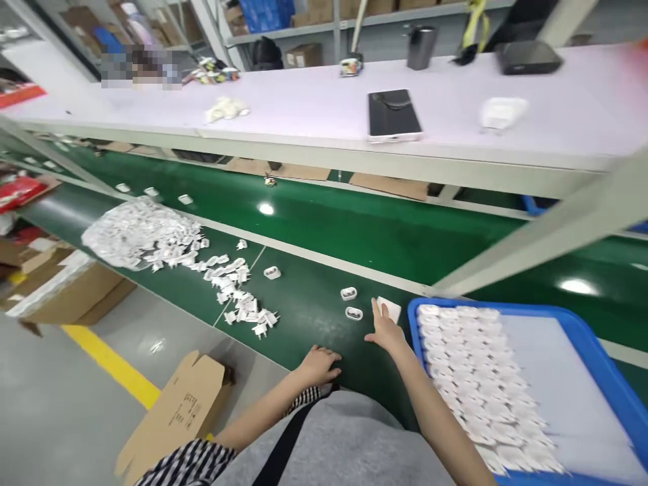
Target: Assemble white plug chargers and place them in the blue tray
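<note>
My right hand (385,331) reaches to a white square piece (391,310) beside the blue tray, its fingers spread and touching the piece's left edge. My left hand (318,366) rests at the near edge of the green work surface (304,317), fingers apart, with nothing seen in it. Two small white oval parts, an upper one (349,293) and a lower one (354,313), lie left of my right hand. Another oval part (272,273) is further left. Several white plug pieces (248,305) are scattered beyond it. Rows of white parts (470,371) fill the left portion of the blue tray (572,317).
A clear bag of white plugs (136,233) lies at the left. Above the green belt (314,216) runs a white shelf (304,101) with a tablet (393,115). A slanted post (526,223) stands behind the tray. An open carton (177,412) is on the floor.
</note>
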`<state>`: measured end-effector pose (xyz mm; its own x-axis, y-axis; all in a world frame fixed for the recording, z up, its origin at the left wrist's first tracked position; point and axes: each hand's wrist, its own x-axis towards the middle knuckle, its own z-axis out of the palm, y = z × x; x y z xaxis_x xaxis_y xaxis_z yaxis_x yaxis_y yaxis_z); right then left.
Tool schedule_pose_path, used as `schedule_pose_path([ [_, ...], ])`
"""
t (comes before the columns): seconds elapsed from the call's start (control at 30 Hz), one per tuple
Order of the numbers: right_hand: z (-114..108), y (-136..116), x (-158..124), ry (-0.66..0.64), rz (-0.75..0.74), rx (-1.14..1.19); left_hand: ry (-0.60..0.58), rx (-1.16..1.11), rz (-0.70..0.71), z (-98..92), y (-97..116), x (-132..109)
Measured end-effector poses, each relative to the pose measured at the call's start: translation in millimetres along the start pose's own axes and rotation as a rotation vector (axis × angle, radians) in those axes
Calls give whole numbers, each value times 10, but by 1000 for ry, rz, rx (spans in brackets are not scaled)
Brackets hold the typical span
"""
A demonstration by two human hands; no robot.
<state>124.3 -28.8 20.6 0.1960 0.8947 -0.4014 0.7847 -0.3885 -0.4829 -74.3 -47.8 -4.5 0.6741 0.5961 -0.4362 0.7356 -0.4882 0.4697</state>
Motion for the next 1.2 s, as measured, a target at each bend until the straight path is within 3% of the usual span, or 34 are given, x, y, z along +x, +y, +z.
schedule_pose_path([
  [0.13,314,-421,477,-78,-38,-330,242,-94,-244,-372,-726,-96],
  [0.3,369,-539,797,-229,-219,-475,582,-181,-486,-950,-1717,-210],
  [0.37,396,-568,813,-215,-264,-489,623,-220,-560,-1131,-2032,-174],
  [0.47,469,-611,752,-210,-280,-487,566,-257,-540,-1321,-2302,28],
  [0.57,530,-645,661,-237,-299,-461,468,-231,-425,-1430,-2338,318],
  [0.7,508,-698,547,-181,-201,-488,371,-187,-361,-1398,-2163,589],
  [0.87,448,-814,453,103,-88,-432,223,-153,-198,-963,-1671,628],
  [0.93,472,-862,444,132,-101,-335,196,-141,-207,-782,-1449,614],
  [1.0,516,-897,433,115,-117,-242,178,-129,-205,-717,-1312,607],
  [1.1,568,-901,374,120,-130,-128,239,-64,-246,-944,-1428,589],
  [1.2,576,-830,263,167,-124,-17,460,60,-579,-1451,-1967,531],
])
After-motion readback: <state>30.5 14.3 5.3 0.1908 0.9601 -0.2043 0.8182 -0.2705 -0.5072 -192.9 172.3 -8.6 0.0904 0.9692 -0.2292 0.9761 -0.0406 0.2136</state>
